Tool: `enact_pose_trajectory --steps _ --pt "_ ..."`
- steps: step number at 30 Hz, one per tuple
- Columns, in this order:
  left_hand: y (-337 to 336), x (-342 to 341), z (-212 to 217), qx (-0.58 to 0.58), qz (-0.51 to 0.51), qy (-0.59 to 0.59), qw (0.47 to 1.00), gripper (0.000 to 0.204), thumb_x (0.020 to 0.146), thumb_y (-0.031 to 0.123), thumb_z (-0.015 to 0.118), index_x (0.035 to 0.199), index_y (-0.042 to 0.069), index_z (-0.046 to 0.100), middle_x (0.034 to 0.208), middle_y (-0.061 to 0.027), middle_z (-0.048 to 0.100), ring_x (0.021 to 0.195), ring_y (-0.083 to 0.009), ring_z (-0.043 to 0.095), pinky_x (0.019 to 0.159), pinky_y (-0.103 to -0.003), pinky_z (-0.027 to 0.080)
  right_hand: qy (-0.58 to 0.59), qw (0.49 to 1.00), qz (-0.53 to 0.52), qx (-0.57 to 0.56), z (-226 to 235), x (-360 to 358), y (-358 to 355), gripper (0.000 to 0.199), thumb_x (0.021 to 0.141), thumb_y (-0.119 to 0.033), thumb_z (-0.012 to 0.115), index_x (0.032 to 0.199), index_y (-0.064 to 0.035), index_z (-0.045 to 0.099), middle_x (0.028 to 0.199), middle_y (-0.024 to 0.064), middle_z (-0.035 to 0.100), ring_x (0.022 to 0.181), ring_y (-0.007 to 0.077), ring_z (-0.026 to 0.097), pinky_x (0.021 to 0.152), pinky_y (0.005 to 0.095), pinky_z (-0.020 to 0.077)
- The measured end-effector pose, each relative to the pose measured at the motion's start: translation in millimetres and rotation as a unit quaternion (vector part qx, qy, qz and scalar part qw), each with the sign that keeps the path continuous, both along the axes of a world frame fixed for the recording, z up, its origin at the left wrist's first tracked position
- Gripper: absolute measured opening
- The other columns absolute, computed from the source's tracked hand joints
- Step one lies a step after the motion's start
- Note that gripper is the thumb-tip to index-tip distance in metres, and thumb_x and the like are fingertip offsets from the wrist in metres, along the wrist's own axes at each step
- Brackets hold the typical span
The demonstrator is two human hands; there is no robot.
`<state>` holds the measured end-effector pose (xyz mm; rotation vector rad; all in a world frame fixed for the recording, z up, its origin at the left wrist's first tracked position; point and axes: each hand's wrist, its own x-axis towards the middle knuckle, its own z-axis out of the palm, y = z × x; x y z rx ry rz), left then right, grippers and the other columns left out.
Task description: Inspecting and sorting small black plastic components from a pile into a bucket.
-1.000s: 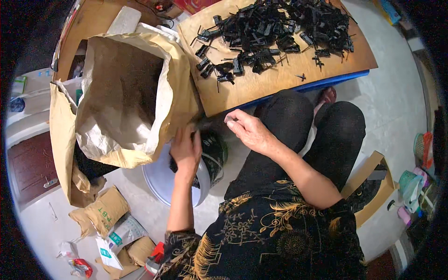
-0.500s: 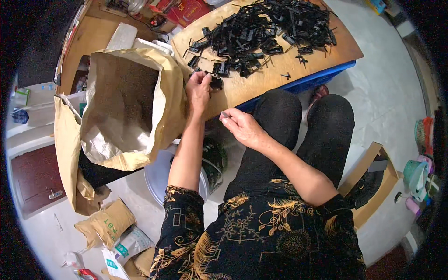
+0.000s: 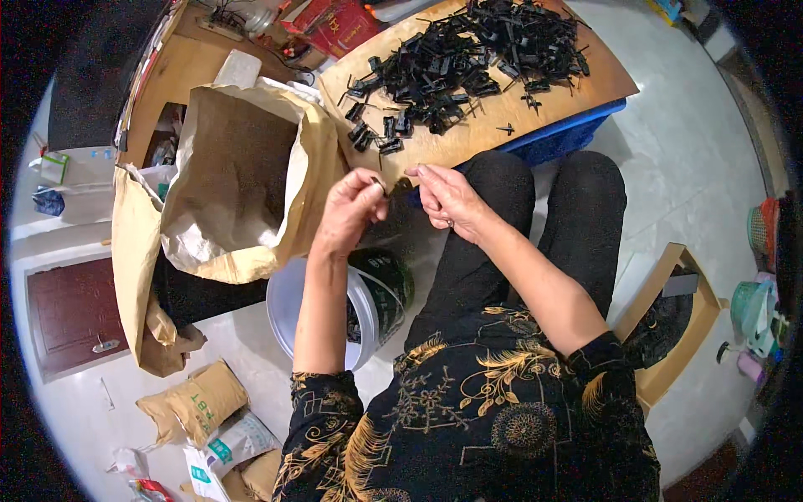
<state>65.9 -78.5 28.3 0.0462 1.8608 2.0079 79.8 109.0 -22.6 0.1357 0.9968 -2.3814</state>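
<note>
Above the table's near edge, my left hand (image 3: 350, 209) is closed, with a sliver of something small and dark showing at its fingertips. Just to its right, my right hand (image 3: 450, 201) is also closed, thumb pressed to the forefinger; what it pinches is hidden. The two hands are close but apart. Beyond them, a heap of black plastic parts (image 3: 468, 63) with thin stems covers much of the wooden tabletop (image 3: 452, 155). Several loose black parts (image 3: 391, 145) lie at the heap's near left, and one small cross-shaped piece (image 3: 505, 129) lies to the right.
A large open paper sack (image 3: 314, 197) stands left of the table. Below my left forearm is a white-rimmed bucket (image 3: 280, 314) with a dark bucket (image 3: 389, 289) beside it. A blue bin (image 3: 560, 138) sits under the tabletop. At right is a cardboard box (image 3: 669, 376) holding black material.
My left hand has drawn back from the loose parts toward me. My right hand has risen slightly toward the table, and the dark sliver at its fingertips no longer shows clearly.
</note>
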Motion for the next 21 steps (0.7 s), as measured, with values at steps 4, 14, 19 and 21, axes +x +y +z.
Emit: enact_pose_trajectory --steps 4,14,19,21 --pt "4.7 22.3 6.2 -0.094 -0.031 -0.003 0.995 0.01 0.084 0.017 0.06 0.087 0.008 0.056 0.063 0.0028 0.054 0.054 -0.0045 0.048 0.048 -0.018 0.035 0.039 0.994 0.097 0.014 1.1 2.2 -2.8 0.031 0.093 -0.034 0.045 0.106 -0.0062 0.048 0.055 -0.006 0.033 0.041 0.0018 0.027 0.036 0.0172 0.0232" --pt "10.4 40.2 26.8 -0.092 -0.006 0.037 0.995 0.011 0.085 0.017 0.059 0.085 0.008 0.054 0.072 0.0031 0.052 0.059 -0.0041 0.047 0.051 -0.018 0.036 0.064 0.985 0.132 0.089 7.3 8.3 -0.9 0.023 0.093 -0.031 0.045 0.092 -0.0079 0.048 0.056 -0.006 0.035 0.041 0.0015 0.028 0.035 0.0172 0.0226" --pt "6.7 42.9 15.2 -0.091 -0.047 0.023 0.994 0.011 0.085 0.018 0.06 0.085 0.009 0.054 0.071 0.0036 0.052 0.056 -0.0036 0.044 0.051 -0.018 0.035 0.068 0.987 0.144 0.024 4.4 7.8 -2.7 0.022 0.093 -0.031 0.045 0.088 -0.0104 0.048 0.056 -0.0062 0.036 0.042 0.0016 0.028 0.035 0.0173 0.0213" --pt "2.0 44.1 11.5 -0.095 -0.031 -0.016 0.995 0.01 0.085 0.017 0.059 0.086 0.009 0.053 0.073 0.0033 0.052 0.059 -0.0047 0.047 0.052 -0.018 0.037 0.076 0.987 0.137 0.018 4.0 7.5 -3.6 0.022 0.093 -0.031 0.045 0.086 -0.0102 0.047 0.056 -0.0066 0.035 0.043 0.001 0.027 0.036 0.0166 0.0215"
